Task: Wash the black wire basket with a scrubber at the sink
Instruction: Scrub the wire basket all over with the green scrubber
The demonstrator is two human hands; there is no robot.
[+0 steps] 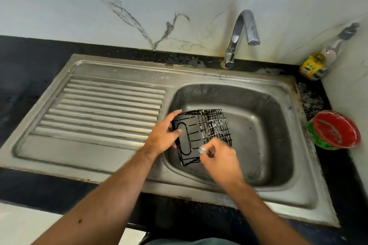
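I have the black wire basket (pixel 201 135) tipped on its side over the basin of the sink (pixel 268 125), its solid black end panel turned toward me and its open wire grid pointing away toward the far wall, so the suds and any drips fall straight into the basin rather than onto the counter (pixel 29 77). My left hand (pixel 164 135) steadies it at the near end: the fingers (pixel 173 114) are curled over the top edge of the panel and the thumb presses against the panel's face, a firm clamp that keeps the light basket from spinning while I rub it. White foam clings to the wires on the far right side, so I judge that part soaped and the lower near side to be the part in hand. My right hand (pixel 221 162) is closed around the scrubber (pixel 203 149), pinched tight with only a small green and white bit showing past the fingertips, pressed against the lower wires near the panel's bottom corner. The tap (pixel 242 38) stands above the back of the basin with no water running that I can see, which suits scrubbing before rinsing. A red and green tub (pixel 334 130) sits on the counter just right of the sink, and a bottle (pixel 318 61) stands in the back corner, both well apart from my hands.
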